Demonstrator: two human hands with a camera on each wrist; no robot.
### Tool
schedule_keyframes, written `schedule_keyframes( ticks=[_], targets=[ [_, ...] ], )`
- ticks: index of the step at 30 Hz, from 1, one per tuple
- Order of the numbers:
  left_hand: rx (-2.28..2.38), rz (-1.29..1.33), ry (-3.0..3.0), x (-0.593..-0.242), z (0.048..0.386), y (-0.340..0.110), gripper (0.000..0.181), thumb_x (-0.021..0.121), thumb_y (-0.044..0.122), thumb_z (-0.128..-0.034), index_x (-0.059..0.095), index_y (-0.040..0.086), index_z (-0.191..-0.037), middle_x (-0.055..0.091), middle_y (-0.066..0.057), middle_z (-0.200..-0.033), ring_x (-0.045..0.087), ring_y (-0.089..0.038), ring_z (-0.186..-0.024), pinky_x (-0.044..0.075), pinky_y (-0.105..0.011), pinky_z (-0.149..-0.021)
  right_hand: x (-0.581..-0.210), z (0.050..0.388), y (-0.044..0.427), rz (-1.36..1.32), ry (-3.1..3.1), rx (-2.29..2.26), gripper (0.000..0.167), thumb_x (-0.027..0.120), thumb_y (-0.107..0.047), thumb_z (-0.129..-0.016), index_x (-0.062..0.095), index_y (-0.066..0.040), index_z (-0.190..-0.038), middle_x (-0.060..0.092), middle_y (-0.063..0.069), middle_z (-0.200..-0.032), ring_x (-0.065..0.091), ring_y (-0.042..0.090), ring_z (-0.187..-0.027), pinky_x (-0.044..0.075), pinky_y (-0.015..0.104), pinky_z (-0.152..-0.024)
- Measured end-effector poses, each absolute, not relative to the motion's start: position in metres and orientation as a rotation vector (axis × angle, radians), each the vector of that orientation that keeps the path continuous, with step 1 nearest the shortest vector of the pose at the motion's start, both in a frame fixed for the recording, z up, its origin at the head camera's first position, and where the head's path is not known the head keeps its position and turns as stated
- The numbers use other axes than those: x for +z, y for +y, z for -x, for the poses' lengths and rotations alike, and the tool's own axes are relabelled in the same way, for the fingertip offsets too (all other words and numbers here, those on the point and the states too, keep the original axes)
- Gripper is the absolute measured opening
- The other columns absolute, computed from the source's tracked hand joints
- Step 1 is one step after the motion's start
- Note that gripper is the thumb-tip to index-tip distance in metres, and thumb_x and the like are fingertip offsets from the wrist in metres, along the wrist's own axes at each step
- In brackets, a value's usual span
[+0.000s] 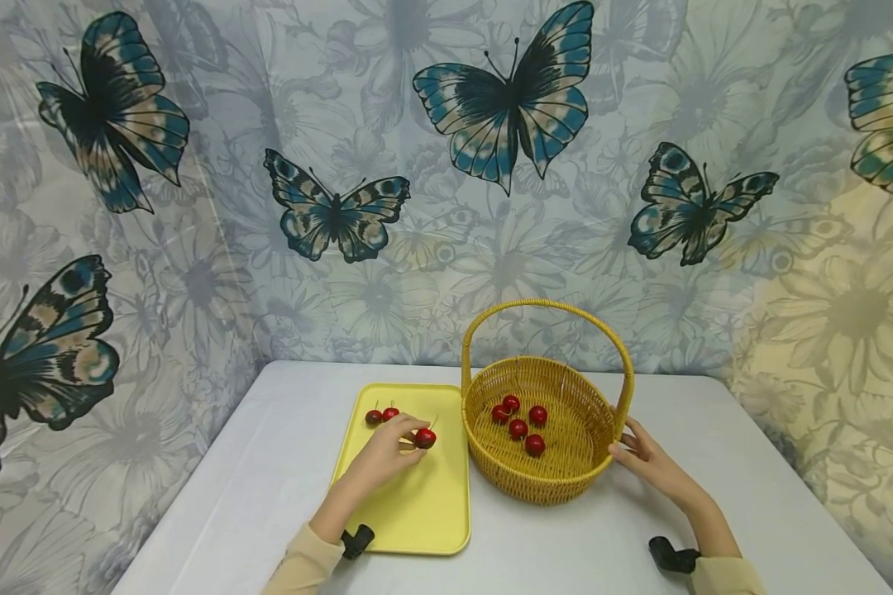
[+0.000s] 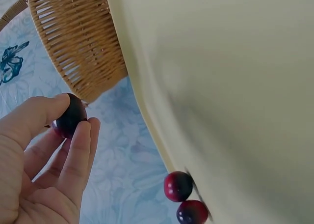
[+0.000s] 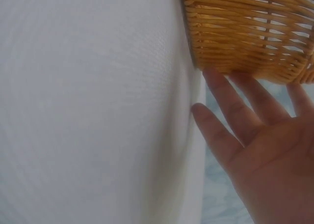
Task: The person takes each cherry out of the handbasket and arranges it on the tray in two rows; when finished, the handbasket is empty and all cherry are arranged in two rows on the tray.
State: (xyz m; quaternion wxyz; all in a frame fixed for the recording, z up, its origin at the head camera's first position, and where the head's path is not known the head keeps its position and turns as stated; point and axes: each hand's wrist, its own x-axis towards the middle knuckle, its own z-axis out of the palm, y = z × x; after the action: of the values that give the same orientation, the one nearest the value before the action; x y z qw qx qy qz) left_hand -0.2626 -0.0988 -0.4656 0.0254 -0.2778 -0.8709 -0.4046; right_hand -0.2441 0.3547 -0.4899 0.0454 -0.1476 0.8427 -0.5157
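The cherry (image 1: 426, 438) is hanging at the left hand's (image 1: 389, 453) fingertips over the yellow tray (image 1: 417, 512); its height above the tray floor is not showing clearly. The grip is a pinch: thumb and fingertips are closing on the fruit's sides only, the palm staying hollow. This hold is presumably sparing the stem (image 1: 435, 421), which is pointing up free.

Two loose cherries (image 1: 383, 416) are lying side by side near the tray's far left corner. Just beyond the tray's right edge, the wicker basket (image 1: 539, 492) is standing upright; contact between the two cannot be told. Five cherries (image 1: 518, 429) are lying inside, mostly left of centre, with bare weave showing to their right.

The right hand (image 1: 658, 475) is touching the basket's outer right side by the handle (image 1: 546, 303) foot, fingers nearly straight and spread, not wrapping anything; in my judgement it is steadying the basket.

Regarding clearance: between the held cherry and the basket rim, only a strip of tray and its low edge are intervening. The handle is arching high, its feet occupying left and right, leaving the near rim unobstructed. White table (image 1: 536, 554) surface is extending in front of the basket and rightward beyond the right forearm.
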Motion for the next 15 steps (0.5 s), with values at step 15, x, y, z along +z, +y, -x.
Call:
schedule_keyframes(
  ticks=[15],
  targets=[
    [-1.109,0.839,-2.659,-0.466,0.283,-0.112,0.038,0.071,0.005,-0.0796,0.061,-0.001,-0.116,0.06,-0.008,-0.101,0.064,-0.019,-0.085,0.054,-0.02,-0.071,-0.49,0.245,0.356,0.449,2.587,-1.564,0.065,0.047,-0.018,-0.098,0.008,-0.012,-0.149,0.031,0.032,-0.142,0.048,0.025,-0.121,0.043,0.015,-0.084]
  ],
)
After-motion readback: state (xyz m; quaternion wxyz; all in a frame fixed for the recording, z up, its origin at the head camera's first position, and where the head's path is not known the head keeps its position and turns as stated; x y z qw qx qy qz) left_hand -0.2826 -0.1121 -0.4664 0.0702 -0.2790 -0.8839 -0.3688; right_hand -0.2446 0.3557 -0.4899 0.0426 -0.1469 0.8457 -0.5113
